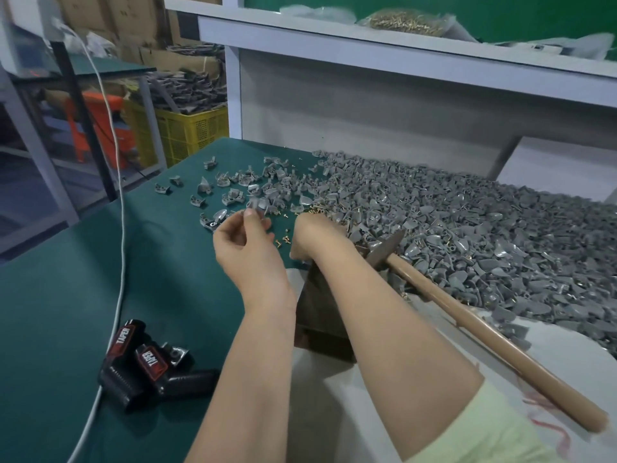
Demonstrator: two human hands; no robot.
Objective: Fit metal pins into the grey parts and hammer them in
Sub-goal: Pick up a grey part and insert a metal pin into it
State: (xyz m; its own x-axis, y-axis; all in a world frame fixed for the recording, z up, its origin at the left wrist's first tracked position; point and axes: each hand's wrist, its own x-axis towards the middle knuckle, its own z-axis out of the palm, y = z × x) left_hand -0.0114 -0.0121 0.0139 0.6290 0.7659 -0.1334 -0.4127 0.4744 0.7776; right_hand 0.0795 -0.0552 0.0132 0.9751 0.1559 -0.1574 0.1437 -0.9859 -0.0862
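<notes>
**Spotter:** Your left hand [248, 252] is pinching a grey part [255, 207] at its fingertips, holding it just above the surface [100, 262], on the far side of your palm. The part is blurred, so I'm not calling which way its hole is facing.

**Lead:** Your right hand [315, 240] is reaching down at the near-left edge of the pile of grey parts [467, 222]. The back of the hand is hiding your fingers, so I cannot tell whether you are gripping a pin or only feeling for one.

**Spotter:** The pins [315, 210] are lying scattered right there. Some are just beyond your right hand, and a few more are lying on the green between your two hands. So your right hand is the nearer one to them. The part is sitting to its left and slightly farther away.

**Lead:** That is the relation you are working with, I'd judge: a pin travelling leftward to the part. It is a short crossing, since your hands are near each other.

**Spotter:** The hammer [484, 329] is lying untouched just right of your right forearm. Its head is resting against the pile near your wrist, and its handle is running toward the near right. Your right hand is the closer one to it.

**Lead:** The metal block [317, 315] is sitting under your forearms, near you. You are probably going to be bringing the part back to it for striking.
</notes>
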